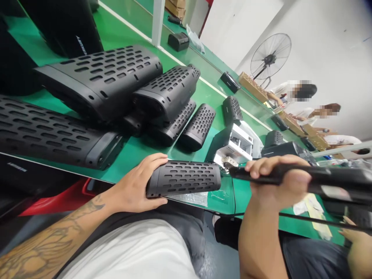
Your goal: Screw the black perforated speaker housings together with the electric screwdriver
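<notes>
My left hand is wrapped round the near end of a black slotted metal housing, which lies at the front edge of the green bench. My right hand grips a black electric screwdriver, held level and pointing left. Its tip is close to the far end of the housing and to the front of a small white-and-black screw feeder; whether it touches either, I cannot tell. Clear plastic film is partly under the housing.
Several similar black housings are stacked at the left and behind. At the right edge shows a co-worker's hand. A cable crosses the front right. Further back are other people, cardboard trays and a fan.
</notes>
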A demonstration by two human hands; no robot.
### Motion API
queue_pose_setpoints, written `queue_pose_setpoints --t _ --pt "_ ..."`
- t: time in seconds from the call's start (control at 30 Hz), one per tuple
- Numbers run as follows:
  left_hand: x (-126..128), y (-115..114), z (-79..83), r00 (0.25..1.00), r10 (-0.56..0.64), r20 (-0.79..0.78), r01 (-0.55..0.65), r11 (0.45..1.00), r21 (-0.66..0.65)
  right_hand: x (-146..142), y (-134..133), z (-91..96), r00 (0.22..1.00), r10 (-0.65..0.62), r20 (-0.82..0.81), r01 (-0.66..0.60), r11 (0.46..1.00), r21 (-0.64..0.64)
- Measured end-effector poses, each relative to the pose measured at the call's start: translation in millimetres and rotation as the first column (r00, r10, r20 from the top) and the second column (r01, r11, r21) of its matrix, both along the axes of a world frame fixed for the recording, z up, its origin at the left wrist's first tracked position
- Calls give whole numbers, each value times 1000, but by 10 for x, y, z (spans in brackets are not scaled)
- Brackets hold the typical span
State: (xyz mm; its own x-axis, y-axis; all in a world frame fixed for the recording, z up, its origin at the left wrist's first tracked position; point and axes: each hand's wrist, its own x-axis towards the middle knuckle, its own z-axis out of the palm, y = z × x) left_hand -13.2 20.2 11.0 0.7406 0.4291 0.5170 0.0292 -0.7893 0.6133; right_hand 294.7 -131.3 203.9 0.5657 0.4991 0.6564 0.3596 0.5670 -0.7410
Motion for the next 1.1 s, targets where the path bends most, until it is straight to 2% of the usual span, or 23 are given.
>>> queue_pose_setpoints --t 0.07,0.2,0.4,0.53,0.63,0.73,0.8,0.83,0.87,0.9,1.0,1.1 --pt "0 -6 8 1000 -2 2 2 1000 16 277 90 -64 993 -112 22 112 993 34" --pt "5 -4 12 1000 -5 25 4 1000 29 518 185 -282 989 -147 8 147 989 -3" --pt "-6 -5 -18 1000 -11 25 11 1000 -11 476 92 -376 989 -150 11 150 989 -18" --pt "1 -14 -73 999 -20 27 21 999 -34 456 83 -345 988 -152 15 153 988 -23" --pt "16 -15 -112 999 -16 44 18 999 -50 401 36 -248 987 -158 10 158 987 -8" --pt "32 -5 -107 999 -19 49 21 998 -59 167 -113 -68 991 -133 7 133 991 31" --pt "40 5 -84 998 -37 55 40 998 -52 -139 -239 62 1000 11 14 -11 1000 8" --pt "45 10 -71 997 -51 59 54 997 -49 -328 -293 118 992 124 12 -124 992 -12" --pt "50 14 -60 996 -62 67 65 997 -48 -528 -334 162 974 224 -21 -225 973 -60" --pt "55 16 -53 995 -69 77 73 996 -52 -727 -356 191 963 252 -95 -258 964 -59" --pt "71 16 -53 992 -76 102 83 994 -71 -1190 -294 181 928 324 -185 -355 919 -171" --pt "85 5 -67 990 -74 119 85 992 -89 -1341 -91 72 895 427 -130 -443 883 -151"
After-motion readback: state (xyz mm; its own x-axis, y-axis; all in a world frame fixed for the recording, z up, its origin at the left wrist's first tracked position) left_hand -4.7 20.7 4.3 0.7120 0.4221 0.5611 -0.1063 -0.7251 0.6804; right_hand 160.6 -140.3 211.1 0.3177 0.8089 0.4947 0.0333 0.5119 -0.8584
